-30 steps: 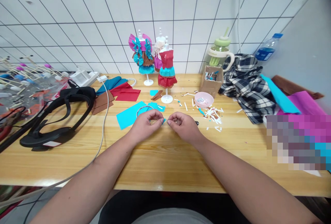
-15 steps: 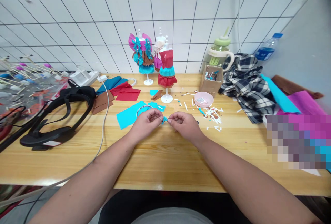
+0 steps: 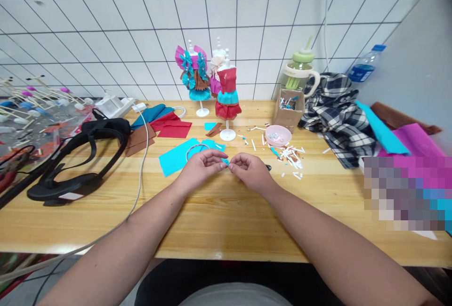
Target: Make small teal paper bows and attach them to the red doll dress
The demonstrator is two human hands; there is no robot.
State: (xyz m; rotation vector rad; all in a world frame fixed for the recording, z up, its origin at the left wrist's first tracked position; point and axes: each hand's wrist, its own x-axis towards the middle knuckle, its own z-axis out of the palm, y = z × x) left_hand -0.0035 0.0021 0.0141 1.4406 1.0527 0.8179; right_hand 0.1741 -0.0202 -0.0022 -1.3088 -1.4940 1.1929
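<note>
The left hand (image 3: pixel 204 165) is closed in a pinch, thumb and fingers gripping a small, crinkled turquoise scrap (image 3: pixel 225 161); the right hand (image 3: pixel 251 170) is likewise drawn into a pinch, thumb and forefinger meeting the scrap at its right edge, with the other fingers curled in; the scrap sits between the two sets of fingertips, above a pale, wood-grained table (image 3: pixel 219 226), and its exact shape is partly hidden by the fingers; just beyond the left hand lies a flat, turquoise rectangular sheet (image 3: pixel 174 157), with a thin, pale round hoop (image 3: pixel 188 151) resting partly over it; a small black object (image 3: pixel 269 167) shows just beside the right hand, mostly covered by it; farther back, a white miniature dress form in a strapless red dress with a turquoise waistband (image 3: pixel 228 84) stands upright on its round base; to its right are a shallow, round pink bowl (image 3: pixel 290 139) holding small pale pieces, a scatter of narrow white strips (image 3: pixel 291 159) in front of the bowl, and an open brown cardboard box (image 3: pixel 287 120) behind it; folded red sheets (image 3: pixel 174 130) and brown rectangular sheets (image 3: pixel 141 142) lie toward the left.
</note>
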